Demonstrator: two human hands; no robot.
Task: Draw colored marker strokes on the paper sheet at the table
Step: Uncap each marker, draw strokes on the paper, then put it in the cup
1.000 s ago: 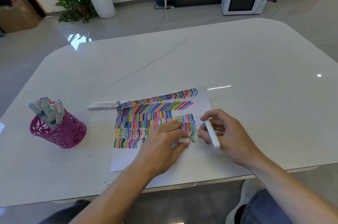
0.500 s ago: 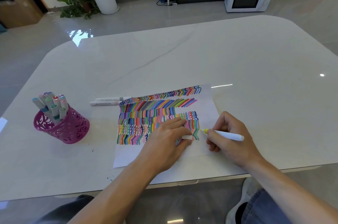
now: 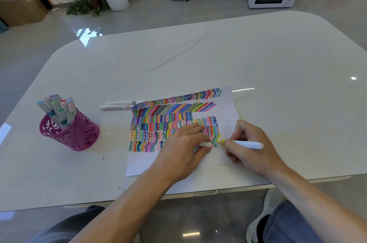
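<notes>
Right hand [image 3: 252,147] grips the yellow marker [image 3: 244,144] in a pen hold, with the tip down at the right end of the lowest stroke row on the paper sheet [image 3: 228,111]. Left hand [image 3: 184,147] lies on the sheet just left of the tip, fingers flat over the strokes, thumb and forefinger pinching a white marker cap [image 3: 205,144]. The hands are near each other, not touching.

Risks, judged:
- The left palm rests on inked rows and likely smears any wet ink.
- The yellow tip sits beside a green chevron, so contact would muddy the tip.
- The white table [image 3: 258,64] looks glossy, so the sheet may slide if the left hand eases off.
- Little margin is left on the right, so a stroke could run off the sheet.

The pink marker cup [image 3: 73,135] stands well left of the sheet. Two loose markers [image 3: 121,104] lie at the sheet's top-left corner. Neither is in the way.
</notes>
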